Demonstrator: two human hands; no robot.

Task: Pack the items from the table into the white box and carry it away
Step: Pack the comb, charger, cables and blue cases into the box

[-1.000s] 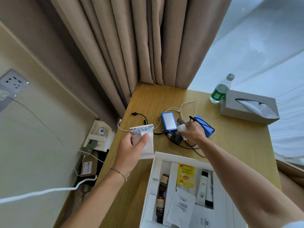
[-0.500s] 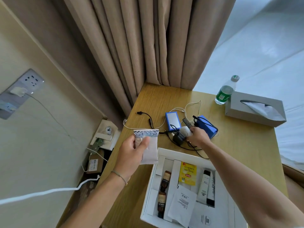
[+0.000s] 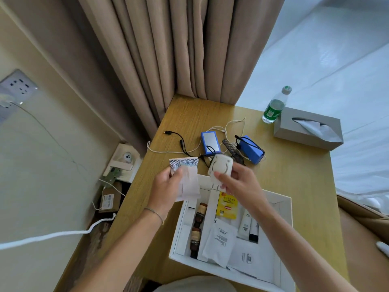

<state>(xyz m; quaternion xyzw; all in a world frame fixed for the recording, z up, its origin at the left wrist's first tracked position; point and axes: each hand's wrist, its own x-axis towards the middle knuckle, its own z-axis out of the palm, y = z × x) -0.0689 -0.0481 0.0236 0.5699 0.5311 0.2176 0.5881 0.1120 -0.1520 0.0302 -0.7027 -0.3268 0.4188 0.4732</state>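
The open white box [image 3: 284, 232] sits on the wooden table at its near edge, holding brown bottles [image 3: 197, 228], a yellow tea packet [image 3: 227, 205], tubes and paper sachets. My left hand [image 3: 166, 189] holds a white sachet with a zebra-striped top [image 3: 187, 178] just above the box's far left corner. My right hand [image 3: 240, 184] grips a white plug adapter [image 3: 220, 166], prongs pointing down, above the box's far edge. On the table behind lie a blue power bank [image 3: 210, 142], a blue case [image 3: 251, 149], a black comb [image 3: 232, 150] and tangled cables.
A grey tissue box [image 3: 307, 128] and a green-labelled water bottle [image 3: 274, 106] stand at the table's far right. Beige curtains hang behind. A bed with white sheets lies to the right. Left of the table, the floor holds a small cardboard box and cables.
My right hand lifted the white adapter off the cable pile and drew it back toward the box. The left hand with the sachet moved slightly nearer the box.
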